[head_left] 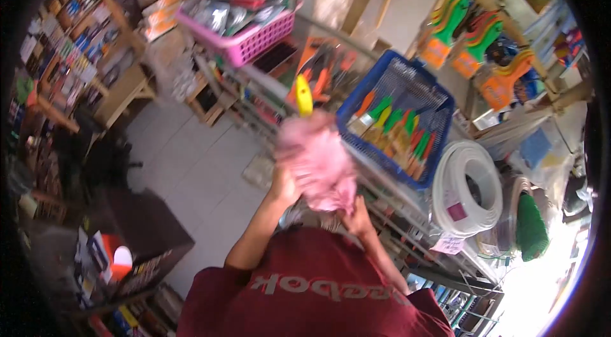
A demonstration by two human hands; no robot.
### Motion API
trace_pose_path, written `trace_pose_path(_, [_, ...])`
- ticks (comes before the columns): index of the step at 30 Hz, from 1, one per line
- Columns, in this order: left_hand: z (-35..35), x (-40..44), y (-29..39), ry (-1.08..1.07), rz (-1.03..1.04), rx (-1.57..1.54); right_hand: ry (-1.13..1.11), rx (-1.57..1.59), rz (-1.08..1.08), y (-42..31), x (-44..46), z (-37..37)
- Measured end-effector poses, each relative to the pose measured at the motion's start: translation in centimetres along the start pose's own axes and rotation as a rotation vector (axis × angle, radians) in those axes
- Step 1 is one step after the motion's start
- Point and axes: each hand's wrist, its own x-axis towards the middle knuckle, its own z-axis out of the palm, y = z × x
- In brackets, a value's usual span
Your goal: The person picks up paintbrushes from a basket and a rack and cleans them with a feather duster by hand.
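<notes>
A pink cloth (321, 162), blurred by motion, hangs bunched between my two hands in front of my chest. My left hand (284, 185) grips its left side and lower part of the bundle. At its lower right corner, my right hand (358, 216) holds the cloth's edge. A yellow handle (304, 95) sticks up from behind the top of the cloth; what it belongs to is hidden. Just right of the cloth, a blue basket (394, 175) holds several brushes (394, 124) with green, orange and yellow handles.
A pink basket (261, 38) of packaged goods stands at the counter's far end. Orange-bladed scrapers (468, 57) hang at the upper right. A white hose coil (468, 190) is right of the blue basket. A dark box (153, 235) stands lower left, near the tiled floor (191, 165).
</notes>
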Motion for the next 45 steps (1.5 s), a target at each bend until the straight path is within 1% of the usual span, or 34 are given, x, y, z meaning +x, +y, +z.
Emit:
trace_pose_path(1, [-0.5,-0.1,-0.1,0.025,0.027,0.04,0.027,0.228,0.092,-0.6,0.5,0.3])
trace_pose_path(3, [-0.6,0.3,0.4,-0.174,0.147,0.051,0.147,0.708,0.254,-1.7,1.5,1.1])
trace_pose_path(4, [0.3,-0.2,1.0,-0.138,0.182,0.156,0.209,0.813,0.32,-2.6,2.0,0.8])
trace_pose_path(5, [-0.5,-0.4,1.1,-0.156,0.182,0.211,0.237,0.963,0.311,-5.8,2.3,-0.4])
trace_pose_path(6, [-1.4,-0.6,1.1,-0.176,0.18,0.268,0.24,0.706,0.132,-4.5,2.2,0.0])
trace_pose_path(8, [-2.5,-0.9,-0.4,-0.049,0.352,0.402,0.242,0.193,-0.228,1.0,2.2,1.8])
trace_pose_path(9, [-2.8,-1.0,-0.9,0.015,0.437,0.468,0.269,0.174,-0.292,1.5,2.3,2.1])
trace_pose_path(10, [-3.3,-0.9,-0.6,-0.012,0.39,0.502,0.296,0.153,-0.355,2.0,2.5,2.4])
trace_pose_path(11, [-3.7,-0.9,-0.2,-0.039,0.344,0.537,0.346,0.371,-0.299,1.3,3.2,2.9])
trace_pose_path(12, [-3.6,-1.4,0.8,-0.045,0.165,0.483,0.39,0.589,-0.237,0.9,4.1,3.2])
trace_pose_path(13, [-3.2,-1.8,1.8,-0.128,0.107,0.415,0.238,0.508,-0.044,-2.8,4.0,0.4])
trace_pose_path(14, [-3.6,-2.1,1.8,-0.112,0.129,0.426,0.182,0.929,0.286,-5.7,4.0,-0.3])
trace_pose_path(15, [-3.9,-2.2,1.5,-0.101,0.151,0.44,0.207,0.96,0.052,-4.3,4.0,1.3])
trace_pose_path(16, [-4.1,-2.0,1.4,-0.094,0.182,0.451,0.178,0.618,-0.121,-4.7,4.4,0.6])
trace_pose_path(17, [-4.3,-2.5,1.0,-0.04,0.22,0.407,0.219,0.218,-0.292,-5.1,4.9,0.0])
trace_pose_path(18, [-4.1,-2.1,0.4,0.044,0.5,0.627,0.313,-0.105,-0.449,-5.5,5.4,-0.6])
trace_pose_path(20, [-4.8,-2.6,1.9,-0.018,0.156,0.445,0.243,0.492,-0.144,-3.8,6.5,1.6])
trace_pose_path(21, [-4.5,-2.7,2.3,-0.033,0.185,0.405,0.147,0.661,-0.023,-3.4,6.7,1.7])
trace_pose_path(22, [-4.3,-2.7,2.5,-0.047,0.217,0.365,0.122,0.804,0.095,-3.3,6.7,1.8])
trace_pose_path(23, [-4.2,-2.8,2.6,-0.061,0.245,0.325,0.212,0.692,-0.067,-4.0,6.6,1.8])
trace_pose_path(24, [-4.3,-3.0,2.4,0.012,0.243,0.285,0.302,0.578,-0.225,-4.7,6.4,1.8])
trace_pose_path(26, [-4.4,-3.3,1.7,0.152,0.237,0.205,0.262,-0.243,-0.427,-4.4,5.5,0.5])
trace_pose_path(27, [-4.6,-3.2,2.0,0.073,0.212,0.231,0.199,-0.038,-0.285,-3.5,5.6,1.3])
trace_pose_path(29, [-4.9,-2.6,2.7,-0.089,0.163,0.277,0.236,0.543,-0.054,-3.2,6.5,2.3])
trace_pose_path(31, [-4.4,-2.4,2.7,-0.117,0.153,0.267,0.178,0.84,0.246,-4.1,6.2,1.4])
trace_pose_path(32, [-4.3,-2.3,2.8,-0.134,0.146,0.268,0.23,0.611,-0.014,-3.6,5.9,1.5])
trace_pose_path(33, [-4.7,-2.2,2.2,-0.07,0.179,0.278,0.279,0.373,-0.267,-2.5,5.5,1.7])
trace_pose_path(35, [-5.0,-2.0,1.0,0.057,0.242,0.295,0.19,0.069,-0.426,-1.0,5.3,1.6])
trace_pose_path(38, [-3.4,-1.6,2.6,-0.113,0.2,0.297,0.237,0.857,0.205,-3.7,5.3,1.6])
trace_pose_path(39, [-2.9,-1.4,2.6,-0.094,0.219,0.252,0.166,0.853,0.267,-6.2,4.9,-0.2])
trace_pose_path(41, [-6.2,-0.9,1.9,-0.198,0.225,0.284,0.215,0.321,-0.171,-0.8,5.5,1.6])
trace_pose_path(42, [-6.6,-0.7,2.1,-0.252,0.225,0.3,0.236,0.308,-0.234,-2.3,5.6,0.8])
trace_pose_path(44, [-4.7,-0.7,2.7,-0.104,0.273,0.472,0.28,0.28,-0.359,-5.1,5.7,-1.0])
trace_pose_path(45, [-3.5,-0.8,3.2,-0.025,0.302,0.554,0.319,0.479,-0.252,-4.1,5.9,-0.1])
